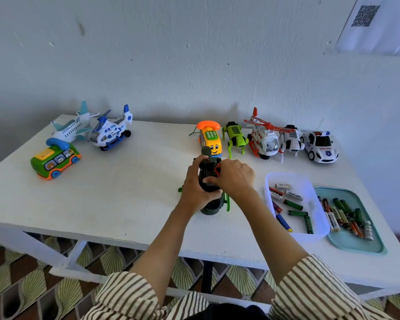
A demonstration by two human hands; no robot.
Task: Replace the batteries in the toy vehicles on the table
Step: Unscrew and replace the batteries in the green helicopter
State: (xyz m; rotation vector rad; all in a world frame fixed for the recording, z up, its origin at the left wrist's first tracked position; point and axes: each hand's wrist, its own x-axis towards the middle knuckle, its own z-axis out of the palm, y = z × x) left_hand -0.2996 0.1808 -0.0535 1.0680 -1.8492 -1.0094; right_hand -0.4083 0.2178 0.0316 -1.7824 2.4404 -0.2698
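L hand (pixel 192 181) grips the dark green toy (pixel 208 173) from its left side, fingers curled round the body. R hand (pixel 234 179) is on it too, thumb pressed on the face turned up to the camera and fingers curled over the far edge by a small red part. The toy is held just above the bench (pixel 125 181), centre-front, and prob. belly-up. Green blades stick out below it, so likely a helicopter.

Its long axis runs near straight away from the person: rounded end toward the body, thin end toward the wall, right in front of the yellow phone bus (pixel 211 140). The batt. door should then be on the upturned face between the two hands, under the R thumb. Can't tell if the cover is on or off, since the hands hide most of it.

Key relation for the next move is toy vs. cells. Both containers lie to the R of the toy, at the bench's R-front. The white tub (pixel 286 173) is near the R wrist, and the teal tray (pixel 346 243) is just beside it, further out. The R hand is clearly nearer both, w/ the L hand on the wrong side of the toy. So the L should keep steadying while the R does any reach, out and to the R. Can't tell which container has the fresh cells.
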